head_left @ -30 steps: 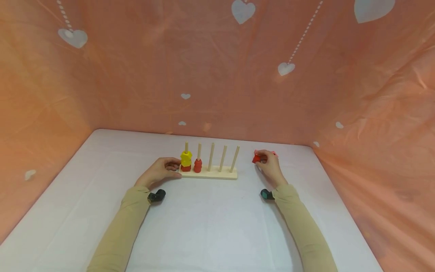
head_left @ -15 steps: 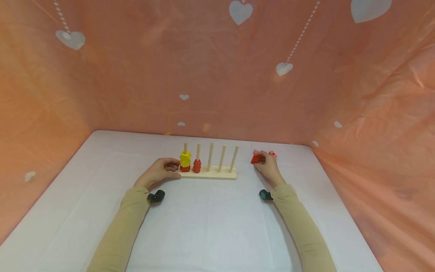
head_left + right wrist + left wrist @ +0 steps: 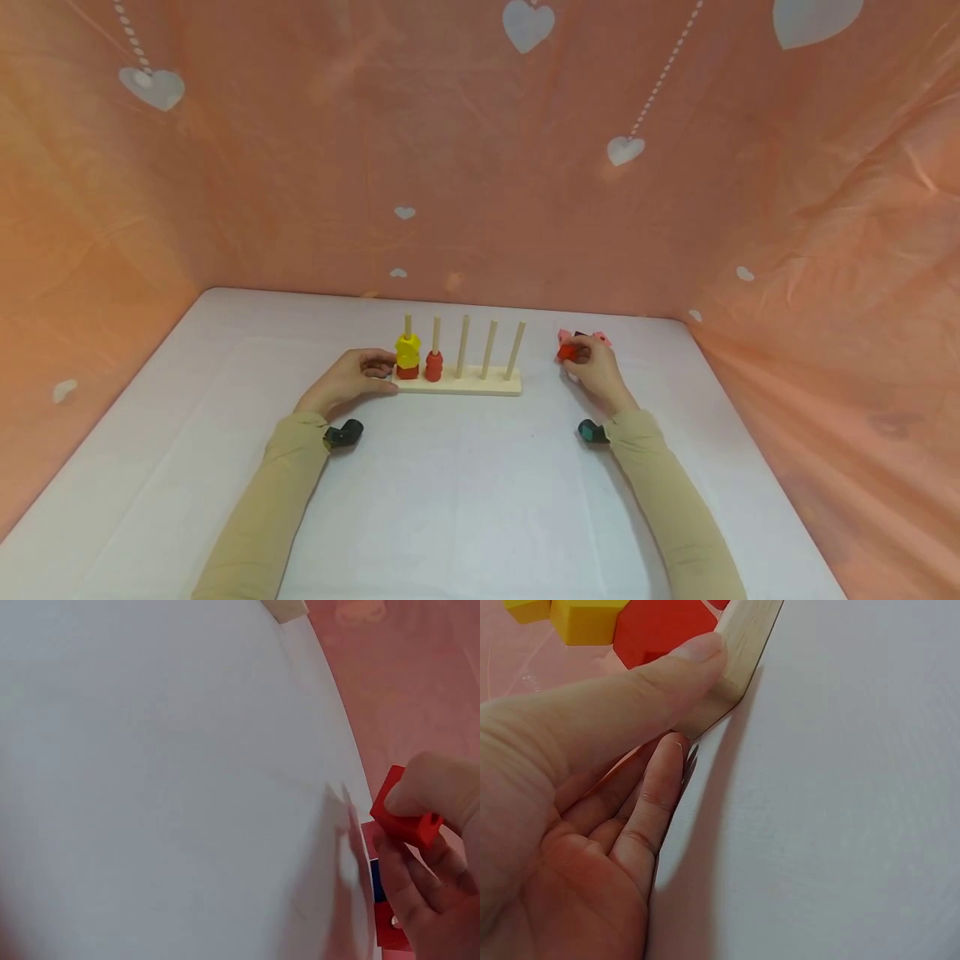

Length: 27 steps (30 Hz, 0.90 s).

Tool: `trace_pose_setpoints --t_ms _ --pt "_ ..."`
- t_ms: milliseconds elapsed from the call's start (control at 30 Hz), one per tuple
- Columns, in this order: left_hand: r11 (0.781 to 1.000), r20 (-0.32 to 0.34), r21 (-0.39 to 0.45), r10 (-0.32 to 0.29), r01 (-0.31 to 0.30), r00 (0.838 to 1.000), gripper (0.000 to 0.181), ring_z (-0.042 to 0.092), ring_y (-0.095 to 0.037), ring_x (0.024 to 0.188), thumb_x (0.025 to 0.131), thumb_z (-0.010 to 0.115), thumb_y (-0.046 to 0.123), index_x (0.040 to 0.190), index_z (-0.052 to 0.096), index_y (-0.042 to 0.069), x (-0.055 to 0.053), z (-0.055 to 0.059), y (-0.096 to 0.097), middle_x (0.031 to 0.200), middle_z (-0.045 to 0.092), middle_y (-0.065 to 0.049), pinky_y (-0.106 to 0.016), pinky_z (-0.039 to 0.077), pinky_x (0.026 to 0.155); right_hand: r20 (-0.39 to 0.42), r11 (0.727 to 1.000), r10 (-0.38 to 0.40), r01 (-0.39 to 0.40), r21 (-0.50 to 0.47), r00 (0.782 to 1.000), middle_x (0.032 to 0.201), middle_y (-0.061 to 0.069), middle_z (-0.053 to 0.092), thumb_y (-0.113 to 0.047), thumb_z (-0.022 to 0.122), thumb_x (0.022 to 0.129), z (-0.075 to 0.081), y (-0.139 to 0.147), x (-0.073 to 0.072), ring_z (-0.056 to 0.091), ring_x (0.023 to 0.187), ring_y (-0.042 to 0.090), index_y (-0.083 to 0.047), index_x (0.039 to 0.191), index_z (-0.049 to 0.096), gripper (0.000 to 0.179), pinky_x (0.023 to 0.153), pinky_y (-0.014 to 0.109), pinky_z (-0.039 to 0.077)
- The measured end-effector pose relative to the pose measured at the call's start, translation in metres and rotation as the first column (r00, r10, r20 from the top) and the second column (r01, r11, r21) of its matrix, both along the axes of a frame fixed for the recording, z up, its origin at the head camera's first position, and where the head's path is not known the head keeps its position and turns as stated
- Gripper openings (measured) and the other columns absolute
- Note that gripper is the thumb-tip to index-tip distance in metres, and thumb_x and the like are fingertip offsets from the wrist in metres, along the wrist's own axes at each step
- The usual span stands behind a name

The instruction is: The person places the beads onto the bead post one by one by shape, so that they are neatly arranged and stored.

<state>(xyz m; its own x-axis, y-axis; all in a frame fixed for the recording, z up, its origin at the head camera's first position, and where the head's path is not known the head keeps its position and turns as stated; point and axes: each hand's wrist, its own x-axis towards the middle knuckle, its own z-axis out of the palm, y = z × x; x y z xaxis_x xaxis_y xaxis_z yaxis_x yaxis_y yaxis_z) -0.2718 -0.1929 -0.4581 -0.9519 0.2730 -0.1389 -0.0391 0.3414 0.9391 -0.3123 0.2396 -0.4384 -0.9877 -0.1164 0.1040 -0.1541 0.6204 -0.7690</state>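
Note:
A wooden peg board (image 3: pixel 472 384) stands on the table with five-peg row upright. Yellow blocks (image 3: pixel 408 351) sit over a red block (image 3: pixel 407 372) on its leftmost peg, and red pieces (image 3: pixel 433 367) are on the second peg. My left hand (image 3: pixel 351 380) holds the board's left end; in the left wrist view the thumb lies on the board's edge (image 3: pixel 748 654) and a fingertip meets its end. To the right of the board, my right hand (image 3: pixel 597 377) pinches a red block (image 3: pixel 405 828) between thumb and fingers, tilted in the right wrist view.
Behind the right hand lie pink blocks (image 3: pixel 603 338) and a dark blue block (image 3: pixel 376 880), partly hidden by the hand. White cloth (image 3: pixel 465 500) covers the table. A pink curtain (image 3: pixel 465 167) with white hearts rises behind it. A small black camera sits on each wrist.
The red block has turned a little in my right hand, which has shifted slightly. My left hand has stayed at the board's end. The whole head view has drifted slightly.

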Motion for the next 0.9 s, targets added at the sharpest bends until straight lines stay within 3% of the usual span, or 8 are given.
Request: trace_pose_setpoints --t_ms 200,400,633,900 --pt "1.0 -0.01 0.0 -0.004 0.004 1.0 0.063 0.054 -0.025 0.106 0.076 0.082 0.017 0.13 0.053 -0.001 0.002 0.002 0.001 0.121 0.058 -0.013 -0.032 0.046 0.094 -0.098 1.0 0.028 -0.028 -0.005 0.995 0.112 0.018 0.058 0.003 0.07 0.082 0.004 -0.001 0.003 0.058 0.1 0.03 0.004 0.118 0.06 0.037 0.088 0.035 0.05" --pt "1.0 -0.028 0.0 -0.01 0.01 1.0 0.062 0.054 -0.025 0.104 0.076 0.082 0.015 0.129 0.054 -0.002 0.001 0.002 0.001 0.119 0.058 -0.014 -0.028 0.046 0.091 -0.229 0.995 0.063 -0.081 -0.067 0.971 0.106 0.018 0.061 0.007 0.07 0.079 0.023 -0.01 0.009 0.06 0.093 0.03 0.003 0.112 0.058 0.035 0.075 0.029 0.05" --pt "1.0 -0.018 0.013 -0.01 0.011 1.0 0.062 0.053 -0.026 0.104 0.076 0.082 0.016 0.129 0.053 -0.001 0.002 0.005 0.0 0.12 0.057 -0.013 -0.027 0.046 0.09 -0.325 0.985 0.086 -0.13 -0.115 0.942 0.105 0.017 0.063 0.005 0.072 0.08 0.056 -0.028 0.018 0.06 0.09 0.029 0.0 0.111 0.06 0.034 0.077 0.043 0.051" --pt "1.0 -0.022 0.014 -0.016 0.016 1.0 0.061 0.053 -0.026 0.103 0.076 0.082 0.015 0.128 0.054 -0.001 0.003 0.005 0.001 0.119 0.057 -0.013 -0.028 0.046 0.091 -0.417 0.949 0.163 -0.257 -0.181 0.894 0.106 0.023 0.061 0.012 0.068 0.08 0.113 -0.063 0.051 0.056 0.091 0.027 0.011 0.113 0.058 0.034 0.077 0.027 0.048"
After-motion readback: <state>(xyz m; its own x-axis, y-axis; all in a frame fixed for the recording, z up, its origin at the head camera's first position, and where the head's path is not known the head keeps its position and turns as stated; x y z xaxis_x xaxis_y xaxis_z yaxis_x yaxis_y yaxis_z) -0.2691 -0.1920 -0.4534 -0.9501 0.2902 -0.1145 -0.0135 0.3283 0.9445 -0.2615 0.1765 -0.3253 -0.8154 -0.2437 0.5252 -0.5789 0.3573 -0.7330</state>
